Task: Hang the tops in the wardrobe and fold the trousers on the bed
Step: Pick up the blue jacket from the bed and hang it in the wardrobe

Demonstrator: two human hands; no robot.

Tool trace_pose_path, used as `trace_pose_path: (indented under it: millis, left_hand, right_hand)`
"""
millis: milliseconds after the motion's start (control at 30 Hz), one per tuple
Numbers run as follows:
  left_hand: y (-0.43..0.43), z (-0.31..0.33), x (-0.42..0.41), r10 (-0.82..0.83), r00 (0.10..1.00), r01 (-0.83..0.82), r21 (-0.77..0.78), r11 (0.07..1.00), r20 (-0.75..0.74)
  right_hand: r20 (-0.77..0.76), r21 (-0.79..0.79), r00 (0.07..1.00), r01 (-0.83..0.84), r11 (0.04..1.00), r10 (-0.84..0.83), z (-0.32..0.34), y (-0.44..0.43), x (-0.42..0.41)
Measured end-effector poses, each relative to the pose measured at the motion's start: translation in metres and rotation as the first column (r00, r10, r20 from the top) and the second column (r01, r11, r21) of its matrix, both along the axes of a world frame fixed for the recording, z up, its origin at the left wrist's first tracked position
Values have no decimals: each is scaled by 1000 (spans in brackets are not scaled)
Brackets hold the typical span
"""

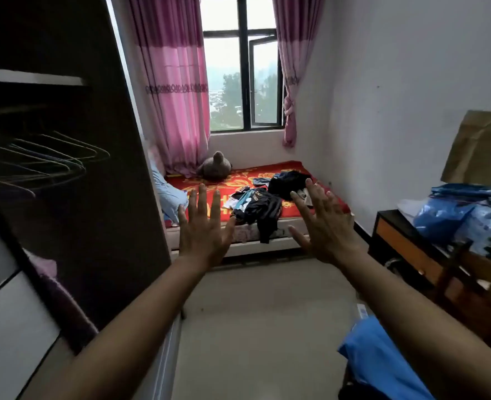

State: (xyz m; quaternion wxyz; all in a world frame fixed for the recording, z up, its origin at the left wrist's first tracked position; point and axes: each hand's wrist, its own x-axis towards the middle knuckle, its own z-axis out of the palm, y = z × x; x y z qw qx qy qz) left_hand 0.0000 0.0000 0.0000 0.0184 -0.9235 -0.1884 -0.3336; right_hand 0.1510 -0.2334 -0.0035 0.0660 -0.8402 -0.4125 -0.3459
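A bed (pixel 198 186) with a red flowered cover stands under the window. On its near right part lies a loose heap of clothes (pixel 260 204), mostly dark, with one piece hanging over the front edge. A second dark bundle (pixel 286 181) lies behind it. The open wardrobe (pixel 74 116) fills the left; several empty wire hangers (pixel 45 160) hang on its rail. My left hand (pixel 202 232) and my right hand (pixel 323 223) are held up in the air in front of me, fingers spread, holding nothing, well short of the bed.
A plush toy (pixel 214 167) sits at the bed's far end by pink curtains (pixel 172 82). A dark cabinet (pixel 406 246) with blue bags (pixel 452 215) lines the right wall. Blue cloth (pixel 382 362) lies low right. Bare floor (pixel 261 313) runs to the bed.
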Motion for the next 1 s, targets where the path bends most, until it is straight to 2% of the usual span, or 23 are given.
trace_pose_path:
  millis: [133,300,567,667,800,1000]
  left_hand:
    - [3,-22,49,-29,998,29,-5,1000,-47]
    - [-4,-34,154,-78,994,80,17,997,-74]
    - [-49,-63,340,-217,955,226,20,974,-202]
    - [-70,-76,392,-275,930,279,-19,960,-244]
    - [-95,-117,445,-397,845,394,-84,915,-359]
    - [-141,-194,535,-549,645,544,-185,819,-532]
  right_hand:
    - [-53,-45,996,71,996,-73,-33,-11,43]
    - [-121,-49,980,153,987,-158,-53,-31,136]
    - [-294,-159,910,256,954,-293,-91,-80,284]
    - [-389,-130,861,300,945,-327,-107,-98,327]
    - [-533,-157,739,392,907,-412,-159,-126,363]
    - [-658,-311,461,554,772,-596,-227,-189,388]
